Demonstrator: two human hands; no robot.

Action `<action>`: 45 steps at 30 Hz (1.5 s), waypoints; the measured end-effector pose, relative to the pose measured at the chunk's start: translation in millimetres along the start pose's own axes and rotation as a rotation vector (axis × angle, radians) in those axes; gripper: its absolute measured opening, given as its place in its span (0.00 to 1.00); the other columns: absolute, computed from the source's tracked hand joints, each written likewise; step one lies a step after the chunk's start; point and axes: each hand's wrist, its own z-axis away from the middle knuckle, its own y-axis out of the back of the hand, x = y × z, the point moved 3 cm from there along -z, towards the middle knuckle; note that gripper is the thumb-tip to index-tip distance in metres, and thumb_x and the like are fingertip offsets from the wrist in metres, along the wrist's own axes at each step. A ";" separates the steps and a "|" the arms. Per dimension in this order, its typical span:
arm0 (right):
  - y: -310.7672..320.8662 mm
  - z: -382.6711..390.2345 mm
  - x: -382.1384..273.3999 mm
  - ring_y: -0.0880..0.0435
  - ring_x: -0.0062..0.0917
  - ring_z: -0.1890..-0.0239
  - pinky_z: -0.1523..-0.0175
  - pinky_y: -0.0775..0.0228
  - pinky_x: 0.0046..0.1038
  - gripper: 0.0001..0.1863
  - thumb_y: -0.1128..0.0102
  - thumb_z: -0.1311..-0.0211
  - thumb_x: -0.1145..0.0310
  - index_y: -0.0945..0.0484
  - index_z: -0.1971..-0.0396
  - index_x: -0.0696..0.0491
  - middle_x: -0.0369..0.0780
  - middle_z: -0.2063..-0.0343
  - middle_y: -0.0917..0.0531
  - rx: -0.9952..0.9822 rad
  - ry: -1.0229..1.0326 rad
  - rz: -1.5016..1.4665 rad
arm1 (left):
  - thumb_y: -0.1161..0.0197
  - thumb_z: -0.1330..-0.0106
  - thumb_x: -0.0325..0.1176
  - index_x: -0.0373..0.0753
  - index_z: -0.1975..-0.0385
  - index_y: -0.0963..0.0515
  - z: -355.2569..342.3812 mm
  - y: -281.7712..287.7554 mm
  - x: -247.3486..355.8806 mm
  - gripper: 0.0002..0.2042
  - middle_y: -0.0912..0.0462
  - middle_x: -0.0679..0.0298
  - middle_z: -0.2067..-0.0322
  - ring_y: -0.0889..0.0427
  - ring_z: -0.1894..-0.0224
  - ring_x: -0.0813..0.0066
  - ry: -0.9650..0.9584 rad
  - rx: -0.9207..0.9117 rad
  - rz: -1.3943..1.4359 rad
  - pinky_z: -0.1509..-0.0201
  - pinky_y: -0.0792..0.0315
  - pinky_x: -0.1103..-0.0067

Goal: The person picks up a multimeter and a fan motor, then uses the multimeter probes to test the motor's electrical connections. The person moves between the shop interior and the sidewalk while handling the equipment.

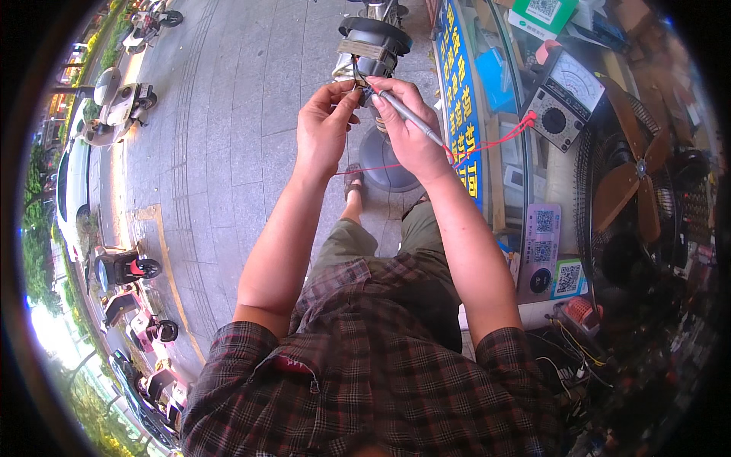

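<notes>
My left hand (324,126) pinches at the dark wire ends (359,85) below a motor with a round black housing (375,34) and a pale metal core (358,49). My right hand (411,133) grips a long grey test probe (403,108), angled toward those wires beside my left fingertips; its exact contact is hidden. Red leads (495,143) run to an analogue multimeter (563,99) on the glass counter at the right. The motor is mounted on a stand with a round grey base (388,171) on the pavement.
A glass counter (510,175) with a blue sign edge runs along my right. A fan with brown blades (617,198) and tangled cables (571,358) stand there too. Paved ground (213,152) lies to my left, with parked scooters (122,114) and a white car (72,198) beyond.
</notes>
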 end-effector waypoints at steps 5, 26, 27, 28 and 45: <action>1.9 0.3 7.0 0.12 0.29 0.48 0.45 0.22 0.28 0.14 0.40 0.23 0.68 0.22 0.45 0.58 0.45 0.50 0.13 -0.061 0.008 0.047 | 0.33 0.27 0.31 0.36 0.49 0.17 -0.4 0.3 -0.6 0.11 0.13 0.67 0.62 0.22 0.68 0.83 -0.003 -0.002 0.004 0.65 0.30 0.84; -1.3 -2.6 6.4 0.13 0.39 0.58 0.55 0.20 0.35 0.11 0.36 0.30 0.75 0.20 0.50 0.56 0.45 0.59 0.14 0.033 0.150 0.150 | 0.33 0.27 0.31 0.36 0.49 0.17 0.3 1.8 -3.3 0.11 0.13 0.67 0.62 0.22 0.68 0.83 0.042 -0.019 0.084 0.64 0.30 0.84; -1.1 -2.1 6.3 0.13 0.39 0.58 0.54 0.20 0.35 0.11 0.36 0.30 0.75 0.20 0.50 0.56 0.45 0.59 0.14 0.041 0.141 0.136 | 0.33 0.27 0.31 0.36 0.48 0.17 0.3 2.1 -3.8 0.12 0.13 0.67 0.62 0.22 0.68 0.83 0.060 -0.026 0.107 0.63 0.30 0.84; -1.1 -1.6 6.2 0.13 0.39 0.57 0.54 0.19 0.35 0.11 0.36 0.30 0.75 0.20 0.50 0.56 0.45 0.59 0.13 0.048 0.132 0.121 | 0.33 0.27 0.31 0.36 0.48 0.17 0.0 2.6 -4.3 0.12 0.13 0.67 0.62 0.22 0.68 0.83 0.063 -0.028 0.110 0.63 0.30 0.84; 12.4 -15.4 16.1 0.16 0.24 0.44 0.41 0.24 0.27 0.17 0.48 0.18 0.58 0.24 0.48 0.57 0.43 0.49 0.13 -0.123 -0.325 -0.365 | 0.33 0.27 0.31 0.35 0.48 0.17 -0.8 2.2 -2.5 0.12 0.13 0.67 0.62 0.22 0.68 0.83 0.070 0.000 0.079 0.63 0.30 0.83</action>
